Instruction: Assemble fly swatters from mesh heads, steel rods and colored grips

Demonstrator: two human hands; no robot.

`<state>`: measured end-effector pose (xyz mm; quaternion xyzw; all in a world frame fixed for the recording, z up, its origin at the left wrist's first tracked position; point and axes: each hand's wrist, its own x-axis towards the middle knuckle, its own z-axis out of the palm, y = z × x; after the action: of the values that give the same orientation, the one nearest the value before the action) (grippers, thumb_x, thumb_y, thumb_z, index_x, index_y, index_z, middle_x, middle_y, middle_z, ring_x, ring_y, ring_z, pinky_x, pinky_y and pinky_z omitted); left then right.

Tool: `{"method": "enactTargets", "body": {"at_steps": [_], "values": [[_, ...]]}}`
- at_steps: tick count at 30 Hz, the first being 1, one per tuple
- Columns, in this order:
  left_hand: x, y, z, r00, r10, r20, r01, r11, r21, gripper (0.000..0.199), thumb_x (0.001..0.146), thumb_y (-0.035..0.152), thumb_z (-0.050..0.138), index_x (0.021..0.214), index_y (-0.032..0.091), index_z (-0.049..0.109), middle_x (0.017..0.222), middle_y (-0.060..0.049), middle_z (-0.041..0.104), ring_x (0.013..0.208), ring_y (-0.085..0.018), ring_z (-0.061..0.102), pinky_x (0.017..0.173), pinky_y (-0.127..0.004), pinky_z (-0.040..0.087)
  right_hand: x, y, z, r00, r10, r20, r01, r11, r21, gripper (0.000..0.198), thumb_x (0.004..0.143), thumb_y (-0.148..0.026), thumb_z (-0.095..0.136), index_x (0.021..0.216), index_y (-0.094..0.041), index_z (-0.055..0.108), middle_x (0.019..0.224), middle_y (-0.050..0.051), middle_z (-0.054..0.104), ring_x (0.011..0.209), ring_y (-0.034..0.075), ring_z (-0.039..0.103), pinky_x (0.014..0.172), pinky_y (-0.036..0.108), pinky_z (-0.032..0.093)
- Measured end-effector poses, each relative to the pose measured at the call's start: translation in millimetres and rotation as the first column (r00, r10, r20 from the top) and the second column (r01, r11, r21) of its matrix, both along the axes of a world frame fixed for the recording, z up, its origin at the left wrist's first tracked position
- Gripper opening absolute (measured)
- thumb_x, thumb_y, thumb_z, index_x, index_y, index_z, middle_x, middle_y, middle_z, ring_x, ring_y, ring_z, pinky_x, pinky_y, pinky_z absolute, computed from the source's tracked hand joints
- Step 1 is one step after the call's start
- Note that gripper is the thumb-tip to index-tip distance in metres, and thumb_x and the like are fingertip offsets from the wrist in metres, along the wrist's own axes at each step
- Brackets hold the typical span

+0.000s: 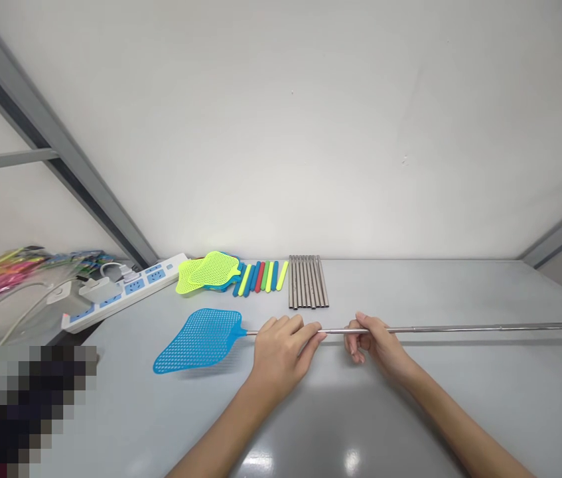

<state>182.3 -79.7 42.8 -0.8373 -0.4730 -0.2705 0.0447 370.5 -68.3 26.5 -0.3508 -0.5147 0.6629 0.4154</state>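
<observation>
A blue swatter head (198, 342) hangs over the desk (126, 411), short of its back edge; the left hand (283, 348) closes around the attached metal rod (450, 328); the right hand (383, 348), half curled, lightly grips the rod farther along. Straight, level handling should avoid bending it.

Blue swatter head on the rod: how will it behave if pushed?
Likely light and bendy: the blue swatter head is a thin, perforated sheet. It may flex at the narrow neck joining it to the metal rod. Rolling seems unlikely: it's broad and flat.
</observation>
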Motion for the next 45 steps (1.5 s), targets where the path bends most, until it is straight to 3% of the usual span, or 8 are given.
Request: {"method": "enactTargets", "body": {"at_steps": [38,45], "values": [[0.5,-1.5,0.5,1.000,-0.011,-0.005,0.011,0.994,0.109,0.018,0.082,0.030,0.043,0.080,0.028,0.061,0.057,0.003,0.050,0.051,-0.009,0.037,0.053,-0.026,0.020,-8.7,-5.7,-6.8,0.996,0.076,-0.051,-0.079,0.995,-0.054,0.051,0.085,-0.040,0.023,0.054,-0.013,0.053,0.047,0.003,0.049,0.040,0.010,0.042,0.042,0.024,0.031],[1.4,-3.2,0.7,1.000,-0.017,-0.015,0.018,0.997,0.071,0.019,0.082,0.029,0.042,0.084,0.028,0.061,0.060,0.003,0.052,0.053,-0.010,0.039,0.054,-0.027,0.020,-10.0,-6.3,-4.9,0.996,0.074,-0.047,-0.077,0.996,-0.055,0.052,0.084,-0.043,0.024,0.054,-0.013,0.054,0.047,0.003,0.049,0.040,0.010,0.042,0.042,0.024,0.032]]}}
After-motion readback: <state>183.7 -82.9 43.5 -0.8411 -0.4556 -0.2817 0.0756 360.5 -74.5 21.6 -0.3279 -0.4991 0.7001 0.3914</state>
